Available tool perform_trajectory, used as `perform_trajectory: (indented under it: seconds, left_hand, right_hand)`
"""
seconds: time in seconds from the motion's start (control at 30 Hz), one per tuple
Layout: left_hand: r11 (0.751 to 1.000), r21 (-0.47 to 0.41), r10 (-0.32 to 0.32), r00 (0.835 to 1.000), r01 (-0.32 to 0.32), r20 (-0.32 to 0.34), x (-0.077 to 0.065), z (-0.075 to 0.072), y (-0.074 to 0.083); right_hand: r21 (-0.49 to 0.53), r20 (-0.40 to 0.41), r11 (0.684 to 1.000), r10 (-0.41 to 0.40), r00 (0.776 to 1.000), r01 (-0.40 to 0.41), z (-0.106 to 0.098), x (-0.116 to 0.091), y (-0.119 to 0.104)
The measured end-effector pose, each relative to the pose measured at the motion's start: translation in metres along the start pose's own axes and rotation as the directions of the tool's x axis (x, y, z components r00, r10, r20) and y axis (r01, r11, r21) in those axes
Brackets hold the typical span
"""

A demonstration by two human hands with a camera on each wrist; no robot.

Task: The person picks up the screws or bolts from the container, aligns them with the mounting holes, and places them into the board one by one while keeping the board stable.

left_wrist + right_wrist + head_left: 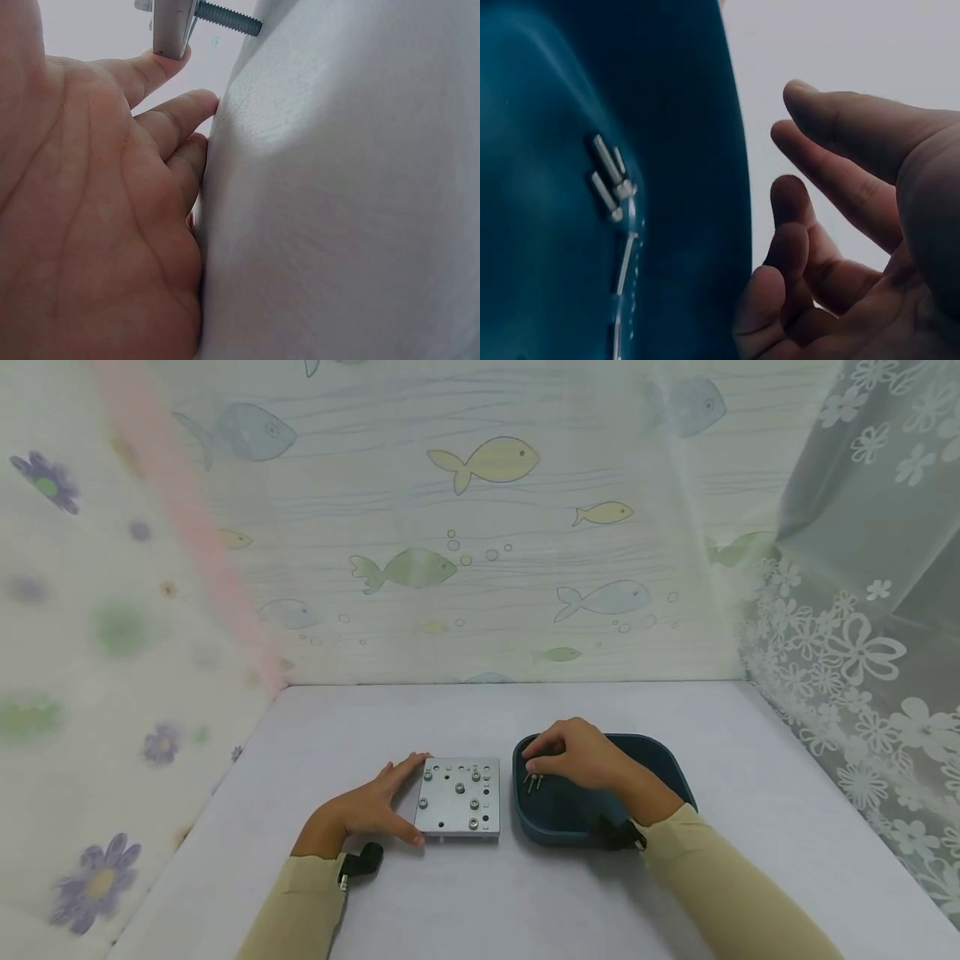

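A square metal plate [446, 814] with several holes sits near the middle of the table, and several socket-head screws [460, 788] stand in it. My left hand [366, 807] holds the plate's left side, thumb at the near corner and fingertips at the far one. In the left wrist view, a fingertip touches the plate's edge [171, 30], and a threaded screw end [229, 18] sticks out beneath. My right hand [581, 756] is over the left part of a dark blue tray [543, 837]. Its thumb and fingers are bent and apart, nothing between them. Loose screws [609, 161] lie inside the tray.
The white table [367, 718] ends at a fish-print curtain [487, 560] at the back. Lace-patterned fabric [862, 693] hangs along the right, and a flowered curtain [120, 760] along the left. A small black camera [363, 860] is strapped at the left wrist.
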State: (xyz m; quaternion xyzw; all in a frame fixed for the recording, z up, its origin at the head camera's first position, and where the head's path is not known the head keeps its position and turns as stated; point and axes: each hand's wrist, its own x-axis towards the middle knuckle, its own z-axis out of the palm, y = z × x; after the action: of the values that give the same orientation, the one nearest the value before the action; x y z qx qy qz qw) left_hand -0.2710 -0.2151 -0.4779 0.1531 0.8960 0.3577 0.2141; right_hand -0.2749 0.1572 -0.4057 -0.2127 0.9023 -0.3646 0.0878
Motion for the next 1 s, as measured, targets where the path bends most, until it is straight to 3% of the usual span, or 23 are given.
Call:
perform_trajectory:
  seconds: [0.53, 1.0]
  left_hand:
    - [1.000, -0.001, -0.007, 1.000, 0.007, -0.003, 0.001, 0.000, -0.002]
    - [1.000, -0.017, 0.007, 1.000, -0.007, 0.007, 0.002, 0.001, -0.003]
  right_hand:
    - [0.059, 0.144, 0.998, -0.033, 0.989, 0.025, -0.012, 0.012, 0.032]
    - [0.046, 0.239, 0.999, -0.029, 0.971, 0.018, -0.009, 0.022, 0.041]
